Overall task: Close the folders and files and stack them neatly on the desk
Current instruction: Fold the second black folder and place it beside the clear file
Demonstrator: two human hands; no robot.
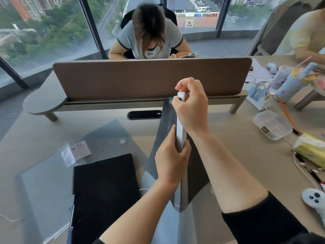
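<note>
Desk (246, 155): clear wallet (52, 182) flat, black folder (103, 191) closed upon it. Grey file (181, 138) held on edge above the desk, left hand (171, 161) gripping mid-spine, right hand (190, 106) pinching its clasp. Stacking appears unfinished.

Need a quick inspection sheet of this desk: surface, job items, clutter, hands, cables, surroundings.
Surface: beige desk, brown divider panel across the back.
Job's things: grey file held upright on edge; black folder closed, flat on clear plastic folder.
Clutter: plastic box, tissue pack, game controller, bottles.
Hands: left hand grips file's edge; right hand pinches its top.
Cables: orange cable, white cord.
Surroundings: two people seated, windows.
</note>
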